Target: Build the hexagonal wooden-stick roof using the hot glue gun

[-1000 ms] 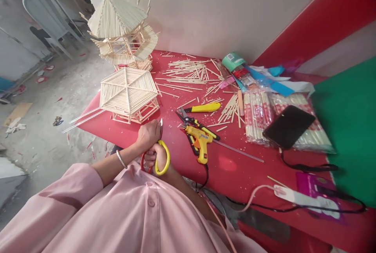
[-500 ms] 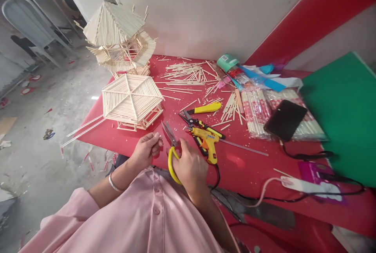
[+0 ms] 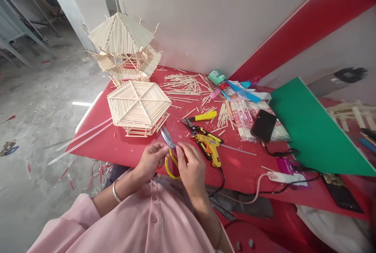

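My left hand (image 3: pixel 153 159) is closed in a pinch, its thumb and fingertips close to those of my right hand. Anything held there is too small or hidden to name. My right hand (image 3: pixel 190 165) also has thumb and fingers pressed together. Between and beneath the hands are scissors (image 3: pixel 170 170) with yellow handles, blades pointing away from me; the hands partly cover them. Just beyond stands a six-sided stick roof on a low frame (image 3: pixel 139 104). To the right of my right hand lie a yellow glue gun (image 3: pixel 212 149), black-and-yellow snips (image 3: pixel 195 127) and a yellow-handled cutter (image 3: pixel 205 116).
A tiered stick pagoda (image 3: pixel 122 37) rises at the back left of the red table (image 3: pixel 94 139). Loose sticks (image 3: pixel 185 84) are scattered behind. Packed sticks (image 3: pixel 242 120), a phone (image 3: pixel 263 125), a green board (image 3: pixel 311 127) and cables (image 3: pixel 276 193) occupy the right side.
My right hand has let go of the scissors' handles and moved its fingertips up beside my left hand's. The scissors now sit between the hands. The view has shifted right.
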`<state>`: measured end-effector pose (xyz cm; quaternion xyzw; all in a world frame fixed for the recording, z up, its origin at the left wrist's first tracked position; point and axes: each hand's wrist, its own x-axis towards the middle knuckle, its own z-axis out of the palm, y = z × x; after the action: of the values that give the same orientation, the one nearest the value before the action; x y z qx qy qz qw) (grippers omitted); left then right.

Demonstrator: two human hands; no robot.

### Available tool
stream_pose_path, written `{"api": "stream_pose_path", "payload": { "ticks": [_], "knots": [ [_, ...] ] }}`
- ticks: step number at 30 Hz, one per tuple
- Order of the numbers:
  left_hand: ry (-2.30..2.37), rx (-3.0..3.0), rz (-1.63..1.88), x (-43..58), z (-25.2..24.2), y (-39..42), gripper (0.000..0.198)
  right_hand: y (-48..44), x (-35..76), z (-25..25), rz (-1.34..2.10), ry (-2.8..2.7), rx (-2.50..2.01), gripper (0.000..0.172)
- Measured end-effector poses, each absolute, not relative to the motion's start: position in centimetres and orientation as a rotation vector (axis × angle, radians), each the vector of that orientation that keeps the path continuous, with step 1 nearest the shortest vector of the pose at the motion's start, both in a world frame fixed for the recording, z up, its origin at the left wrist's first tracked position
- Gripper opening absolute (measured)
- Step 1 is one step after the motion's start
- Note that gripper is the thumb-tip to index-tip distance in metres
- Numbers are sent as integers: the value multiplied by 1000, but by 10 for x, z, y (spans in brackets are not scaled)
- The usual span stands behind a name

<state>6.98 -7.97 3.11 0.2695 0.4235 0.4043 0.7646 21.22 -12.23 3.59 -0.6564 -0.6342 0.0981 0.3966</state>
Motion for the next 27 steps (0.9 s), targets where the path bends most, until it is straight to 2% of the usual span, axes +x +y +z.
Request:
{"api": "stream_pose_path", "payload": {
  "ticks": [4,8,15,23,25,27],
  "knots": [
    [872,556,857,66,34,-77,54,-121,202,42,513,-1529,-1570,23],
    [817,492,796,63,37,-77,54,-119,198,43,582,-1475,-1561,21],
    [775,394,706,61,34,-75,52,-113,200,41,397,-1585,-1442,20],
    [841,383,727,62,41,-78,49,-118,212,39,470,-1637,-1422,15],
    [857,385,755,61,47,-78,48,-120,233,34,390,-1607,-1505,18],
    [869,390,790,57,53,-79,49,-123,259,27,100,-1513,-1740,20]
  ]
}}
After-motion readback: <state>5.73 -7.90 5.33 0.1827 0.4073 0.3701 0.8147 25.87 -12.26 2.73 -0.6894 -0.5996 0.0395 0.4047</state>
